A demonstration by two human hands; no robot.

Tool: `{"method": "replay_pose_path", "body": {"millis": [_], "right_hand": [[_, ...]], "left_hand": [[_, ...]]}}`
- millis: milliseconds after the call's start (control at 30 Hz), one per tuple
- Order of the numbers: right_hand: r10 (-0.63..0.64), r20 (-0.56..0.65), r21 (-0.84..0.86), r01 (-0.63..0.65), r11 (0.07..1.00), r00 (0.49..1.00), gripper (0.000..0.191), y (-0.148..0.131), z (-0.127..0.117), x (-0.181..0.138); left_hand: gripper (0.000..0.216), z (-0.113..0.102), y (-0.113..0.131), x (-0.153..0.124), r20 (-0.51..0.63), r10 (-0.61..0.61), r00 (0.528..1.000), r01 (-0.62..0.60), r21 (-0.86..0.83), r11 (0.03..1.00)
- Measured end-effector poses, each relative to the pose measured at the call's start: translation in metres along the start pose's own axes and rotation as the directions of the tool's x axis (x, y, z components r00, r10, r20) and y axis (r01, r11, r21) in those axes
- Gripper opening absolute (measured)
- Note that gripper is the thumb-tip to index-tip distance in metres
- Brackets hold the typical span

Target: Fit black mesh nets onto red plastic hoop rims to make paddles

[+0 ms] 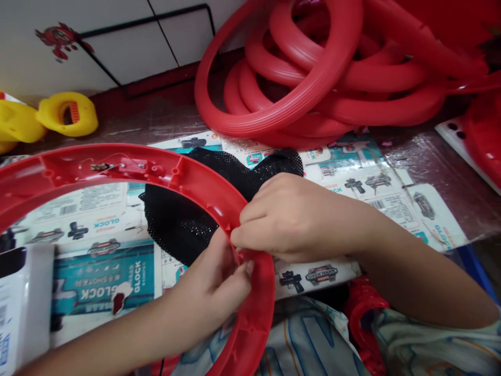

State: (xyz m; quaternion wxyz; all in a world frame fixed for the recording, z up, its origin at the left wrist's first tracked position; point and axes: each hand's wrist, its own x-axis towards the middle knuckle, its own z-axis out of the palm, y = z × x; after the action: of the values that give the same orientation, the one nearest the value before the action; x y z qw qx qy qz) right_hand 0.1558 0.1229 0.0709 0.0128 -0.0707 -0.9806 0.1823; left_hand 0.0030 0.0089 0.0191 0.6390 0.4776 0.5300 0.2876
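A big red plastic ring (pixel 164 172) lies open side up in front of me, its inner ribs and screw posts showing. Black mesh netting (pixel 183 224) lies bunched under and behind its right arc. My left hand (pixel 213 282) reaches up from inside the ring, its thumb and fingers pinched against the rim at the right. My right hand (pixel 289 216) comes from the right, fingers curled and pinched at the same spot on the rim. What the fingertips grip there is too small to name.
A pile of red rings (pixel 321 73) fills the back right of the table. Yellow plastic parts (pixel 66 112) sit at the far left. Printed toy-gun cards (pixel 97 277) cover the table. A red part (pixel 364 324) lies on my lap.
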Motion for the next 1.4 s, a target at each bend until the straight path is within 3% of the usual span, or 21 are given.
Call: {"method": "replay_pose_path", "body": {"millis": [267, 433, 600, 767, 900, 1100, 1400], "right_hand": [[0.027, -0.036, -0.015, -0.028, 0.999, 0.999, 0.015, 0.000, 0.002, -0.001], [0.043, -0.039, -0.016, -0.044, 0.999, 0.998, 0.026, -0.003, -0.001, -0.004], [0.080, 0.044, 0.003, -0.080, 0.997, 0.996, 0.030, -0.007, -0.002, -0.003], [0.110, 0.128, 0.073, -0.120, 0.990, 0.986, 0.025, -0.003, -0.005, 0.000], [0.060, 0.135, 0.131, -0.078, 0.988, 0.989, 0.025, 0.001, -0.005, -0.001], [-0.044, 0.053, 0.073, 0.040, 0.997, 0.998, 0.032, 0.002, -0.002, -0.006], [-0.037, 0.125, -0.086, 0.048, 0.995, 0.991, 0.027, -0.010, 0.000, -0.005]], "left_hand": [[0.015, -0.002, 0.000, 0.001, 0.010, -0.019, 1.000, 0.019, -0.028, 0.999], [0.014, 0.000, -0.001, 0.000, 0.070, -0.008, 0.998, 0.015, -0.095, 0.995], [0.016, 0.000, -0.007, 0.000, 0.045, -0.039, 0.998, 0.038, 0.031, 0.999], [0.017, 0.000, -0.009, 0.000, 0.093, -0.024, 0.995, 0.023, 0.011, 1.000], [0.019, -0.002, -0.009, -0.001, 0.109, -0.050, 0.993, 0.049, 0.008, 0.999], [0.018, -0.004, -0.001, 0.000, 0.143, -0.040, 0.989, 0.036, 0.029, 0.999], [0.016, -0.006, 0.000, 0.001, 0.119, -0.094, 0.988, 0.088, 0.052, 0.995]]}}
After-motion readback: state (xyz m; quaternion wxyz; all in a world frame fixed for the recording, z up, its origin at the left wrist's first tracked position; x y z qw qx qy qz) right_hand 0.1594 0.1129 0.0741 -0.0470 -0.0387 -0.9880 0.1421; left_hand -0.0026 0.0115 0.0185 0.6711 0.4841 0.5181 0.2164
